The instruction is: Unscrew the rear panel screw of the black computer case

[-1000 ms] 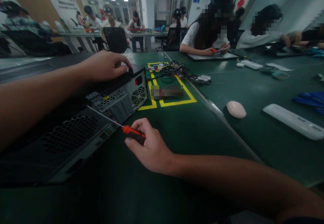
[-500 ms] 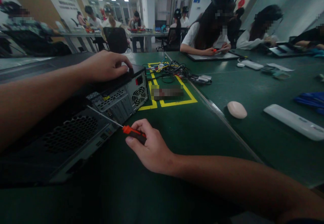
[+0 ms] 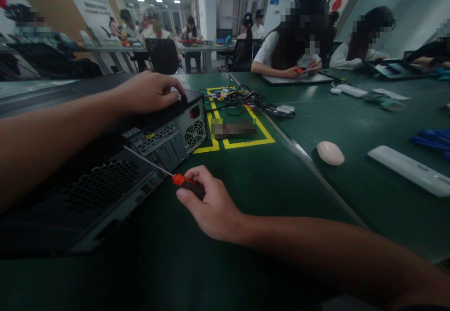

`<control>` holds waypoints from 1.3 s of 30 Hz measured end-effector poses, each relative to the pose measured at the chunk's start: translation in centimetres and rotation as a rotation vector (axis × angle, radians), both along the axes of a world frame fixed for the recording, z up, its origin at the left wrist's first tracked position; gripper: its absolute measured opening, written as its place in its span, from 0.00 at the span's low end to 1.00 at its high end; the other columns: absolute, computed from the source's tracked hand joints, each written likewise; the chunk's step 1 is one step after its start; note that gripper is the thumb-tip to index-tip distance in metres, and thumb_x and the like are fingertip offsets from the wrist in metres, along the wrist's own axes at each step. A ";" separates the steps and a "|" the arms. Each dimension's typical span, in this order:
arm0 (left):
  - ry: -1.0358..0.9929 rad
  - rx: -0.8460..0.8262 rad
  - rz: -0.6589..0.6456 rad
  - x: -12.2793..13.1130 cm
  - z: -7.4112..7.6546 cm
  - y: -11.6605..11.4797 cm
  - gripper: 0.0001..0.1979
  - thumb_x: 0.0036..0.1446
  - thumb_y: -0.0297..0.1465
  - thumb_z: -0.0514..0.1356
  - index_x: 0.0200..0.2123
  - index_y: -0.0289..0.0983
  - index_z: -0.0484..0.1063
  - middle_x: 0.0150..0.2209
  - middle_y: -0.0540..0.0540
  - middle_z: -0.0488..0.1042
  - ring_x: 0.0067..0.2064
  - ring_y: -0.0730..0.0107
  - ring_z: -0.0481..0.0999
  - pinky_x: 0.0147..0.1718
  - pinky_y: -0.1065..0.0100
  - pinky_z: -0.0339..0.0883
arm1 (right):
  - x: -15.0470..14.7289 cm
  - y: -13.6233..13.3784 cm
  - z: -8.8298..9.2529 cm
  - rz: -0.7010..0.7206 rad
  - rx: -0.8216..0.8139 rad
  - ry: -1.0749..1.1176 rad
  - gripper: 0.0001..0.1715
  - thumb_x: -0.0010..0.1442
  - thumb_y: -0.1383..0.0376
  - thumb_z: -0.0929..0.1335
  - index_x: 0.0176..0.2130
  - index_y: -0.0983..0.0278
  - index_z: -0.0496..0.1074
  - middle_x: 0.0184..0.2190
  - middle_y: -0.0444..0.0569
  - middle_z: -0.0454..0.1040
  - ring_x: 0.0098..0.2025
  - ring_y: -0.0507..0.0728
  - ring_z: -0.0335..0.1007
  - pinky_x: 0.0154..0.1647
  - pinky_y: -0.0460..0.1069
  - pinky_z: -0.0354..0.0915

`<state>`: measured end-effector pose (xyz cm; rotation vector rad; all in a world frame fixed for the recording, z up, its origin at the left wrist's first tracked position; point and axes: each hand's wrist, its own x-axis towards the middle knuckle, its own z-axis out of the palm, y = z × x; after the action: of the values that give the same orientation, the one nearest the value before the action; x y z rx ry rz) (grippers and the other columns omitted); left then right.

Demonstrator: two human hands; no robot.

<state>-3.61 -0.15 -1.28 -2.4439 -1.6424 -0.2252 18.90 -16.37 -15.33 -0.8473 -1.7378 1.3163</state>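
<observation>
The right hand (image 3: 213,205) has its fingers wrapped around a screwdriver (image 3: 190,188), tip at the computer case's (image 3: 167,151) back on the worktop (image 3: 267,184); work there seems unfinished. The left hand (image 3: 149,91) rests atop the case, fingers loosely bent.

Right hand (image 3: 213,208): grips orange-and-black screwdriver (image 3: 190,187) | left hand (image 3: 153,92): rests on computer tower (image 3: 101,184) | cable tangle (image 3: 246,96): lies on tabletop (image 3: 263,180)

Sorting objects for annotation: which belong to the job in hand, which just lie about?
In the job:
screwdriver, in right hand
computer case, left hand on top

Apparently just lying about:
cable bundle
pale rounded object
white elongated object
</observation>
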 end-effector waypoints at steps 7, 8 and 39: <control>-0.010 -0.022 0.024 0.4 0.2 -0.4 0.28 0.68 0.40 0.51 0.59 0.33 0.83 0.35 0.46 0.76 0.34 0.68 0.70 0.47 0.63 0.65 | -0.1 0.1 -0.5 0.019 0.027 0.037 0.09 0.72 0.58 0.71 0.47 0.60 0.72 0.36 0.42 0.73 0.36 0.55 0.71 0.39 0.50 0.66; -0.014 -0.028 0.032 0.4 0.2 -0.4 0.28 0.69 0.40 0.51 0.59 0.33 0.83 0.36 0.46 0.76 0.34 0.67 0.70 0.47 0.62 0.65 | -0.1 0.1 -0.4 0.021 0.042 0.034 0.08 0.73 0.58 0.70 0.47 0.60 0.72 0.36 0.43 0.74 0.37 0.55 0.71 0.40 0.51 0.67; -0.026 -0.040 0.053 0.5 0.2 -0.3 0.27 0.69 0.38 0.53 0.60 0.33 0.82 0.35 0.47 0.76 0.35 0.67 0.71 0.47 0.63 0.65 | -0.1 0.1 -0.3 -0.003 0.066 -0.006 0.11 0.69 0.59 0.72 0.48 0.58 0.69 0.40 0.44 0.77 0.41 0.57 0.75 0.45 0.54 0.69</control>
<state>-3.10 -0.43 -1.11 -2.4321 -1.7365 -0.2203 18.79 -16.23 -15.62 -0.8169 -1.7741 1.2491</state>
